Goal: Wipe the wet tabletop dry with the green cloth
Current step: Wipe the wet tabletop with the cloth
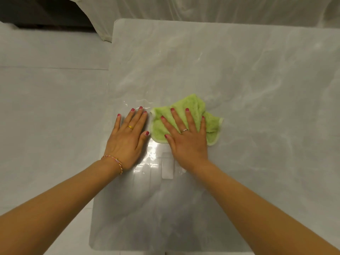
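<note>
A crumpled green cloth lies near the middle of the pale marble-look tabletop. My right hand presses flat on the cloth with fingers spread straight. Just left of the cloth, my left hand rests flat on the bare tabletop, fingers straight and close together. Water glints in a streak beyond my left fingertips, and a wet sheen shows between my wrists. Faint droplets sit further back on the table.
The table's left edge runs just beside my left hand, with grey floor below it. Whitish curtains hang behind the table's far edge. A ceiling light reflects on the tabletop near my wrists.
</note>
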